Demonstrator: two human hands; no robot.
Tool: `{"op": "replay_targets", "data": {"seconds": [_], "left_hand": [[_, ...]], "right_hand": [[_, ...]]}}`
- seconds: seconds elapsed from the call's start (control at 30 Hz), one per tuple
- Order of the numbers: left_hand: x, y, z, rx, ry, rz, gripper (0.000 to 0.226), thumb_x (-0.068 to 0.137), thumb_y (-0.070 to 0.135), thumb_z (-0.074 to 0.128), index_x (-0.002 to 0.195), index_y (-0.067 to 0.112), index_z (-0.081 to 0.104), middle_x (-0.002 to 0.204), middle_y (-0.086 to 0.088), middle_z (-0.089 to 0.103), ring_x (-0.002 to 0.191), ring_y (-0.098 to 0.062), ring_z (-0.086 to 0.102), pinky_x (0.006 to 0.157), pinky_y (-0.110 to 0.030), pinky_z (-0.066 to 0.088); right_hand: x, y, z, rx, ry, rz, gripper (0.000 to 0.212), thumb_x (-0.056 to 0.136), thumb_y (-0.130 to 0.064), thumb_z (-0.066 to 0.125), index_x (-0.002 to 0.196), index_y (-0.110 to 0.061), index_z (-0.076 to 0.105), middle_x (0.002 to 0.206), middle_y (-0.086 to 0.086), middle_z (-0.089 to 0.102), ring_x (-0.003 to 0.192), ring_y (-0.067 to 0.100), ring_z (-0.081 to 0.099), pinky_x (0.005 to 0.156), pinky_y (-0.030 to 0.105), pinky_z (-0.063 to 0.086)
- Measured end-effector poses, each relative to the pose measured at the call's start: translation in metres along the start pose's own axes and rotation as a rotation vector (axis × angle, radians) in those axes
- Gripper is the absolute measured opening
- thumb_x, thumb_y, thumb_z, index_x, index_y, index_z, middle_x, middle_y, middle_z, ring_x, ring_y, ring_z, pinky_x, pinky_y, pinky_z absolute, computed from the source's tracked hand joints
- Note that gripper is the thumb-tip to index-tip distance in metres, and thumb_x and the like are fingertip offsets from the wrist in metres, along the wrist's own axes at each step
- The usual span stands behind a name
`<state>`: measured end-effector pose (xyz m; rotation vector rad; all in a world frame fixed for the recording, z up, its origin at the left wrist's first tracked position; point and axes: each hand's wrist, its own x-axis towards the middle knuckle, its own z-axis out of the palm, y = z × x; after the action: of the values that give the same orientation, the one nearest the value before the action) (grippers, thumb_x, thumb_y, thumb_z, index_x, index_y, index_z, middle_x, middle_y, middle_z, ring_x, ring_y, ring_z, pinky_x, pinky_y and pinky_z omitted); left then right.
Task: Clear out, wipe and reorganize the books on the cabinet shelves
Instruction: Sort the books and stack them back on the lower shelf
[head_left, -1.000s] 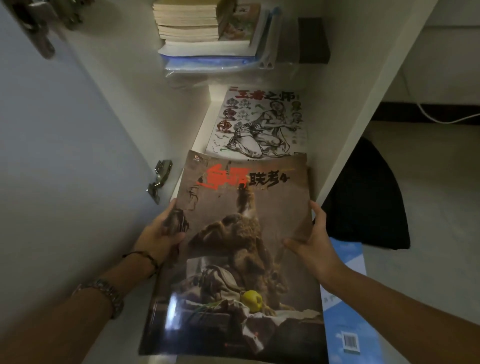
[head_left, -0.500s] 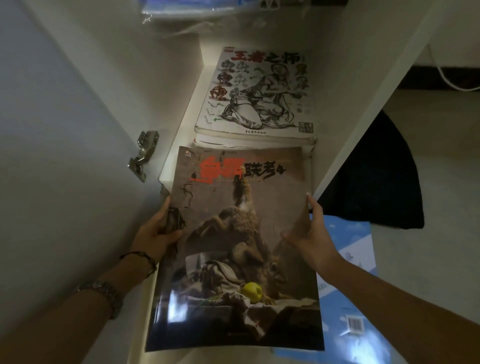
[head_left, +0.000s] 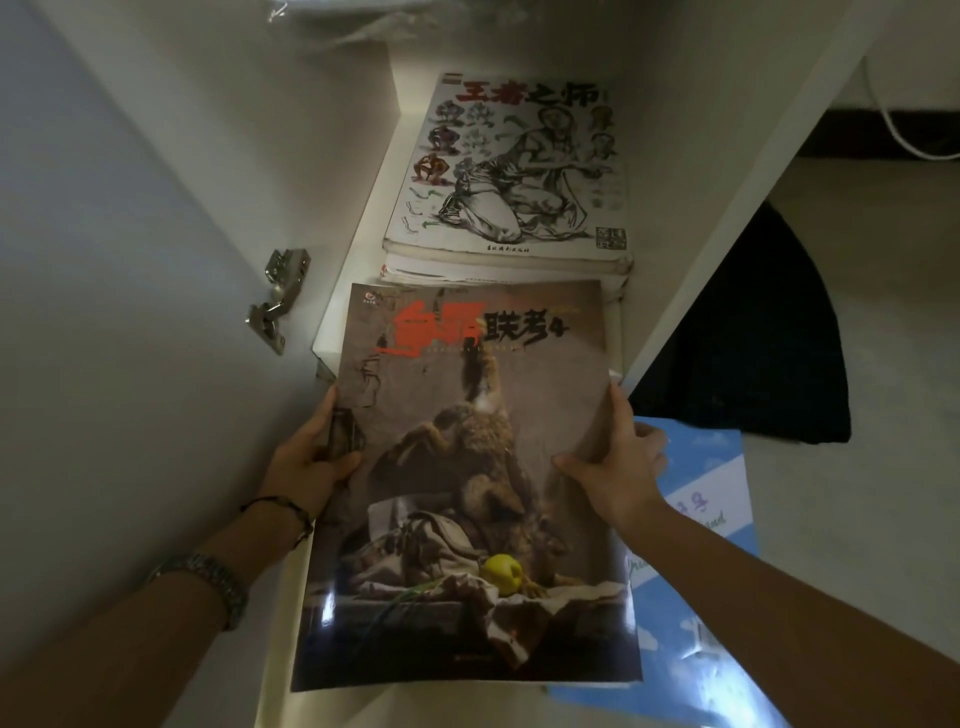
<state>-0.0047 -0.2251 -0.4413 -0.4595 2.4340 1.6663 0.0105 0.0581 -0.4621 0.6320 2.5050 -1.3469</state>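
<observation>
Two bare hands hold a large dark still-life book (head_left: 467, 488) by its side edges, just in front of the cabinet shelf (head_left: 337, 322). The left hand (head_left: 311, 462) and right hand (head_left: 618, 467) each have fingers clamped on it. A sketch-cover book stack (head_left: 514, 171) lies flat on the shelf beyond.

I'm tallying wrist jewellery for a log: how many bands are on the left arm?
2: a thin dark cord bracelet at the wrist, and a metal link watch band further up the forearm. None shows on the right arm.
</observation>
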Motion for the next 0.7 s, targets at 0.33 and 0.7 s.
{"op": "replay_targets", "data": {"seconds": [0.33,0.7], "left_hand": [[0.003,-0.009,-0.002,-0.01,-0.023,0.007,0.084,0.08,-0.02,0.054,0.143,0.03,0.027,0.127,0.01,0.046,0.117,-0.009,0.045,0.096,-0.022,0.037],[-0.014,0.018,0.003,-0.245,0.15,0.125,0.074,0.081,-0.023,0.046,0.133,0.028,0.033,0.093,0.032,0.064,0.085,0.014,0.059,0.069,-0.002,0.045]], "right_hand": [[-0.002,-0.003,-0.004,0.288,-0.09,-0.083,0.097,0.08,0.003,0.07,0.148,-0.029,0.008,0.14,0.004,0.039,0.128,0.026,0.042,0.094,0.032,0.04],[-0.024,-0.024,-0.01,0.326,0.042,-0.234,0.094,0.081,0.007,0.065,0.147,-0.035,0.014,0.146,-0.008,0.029,0.13,0.006,0.032,0.109,0.033,0.036]]}}
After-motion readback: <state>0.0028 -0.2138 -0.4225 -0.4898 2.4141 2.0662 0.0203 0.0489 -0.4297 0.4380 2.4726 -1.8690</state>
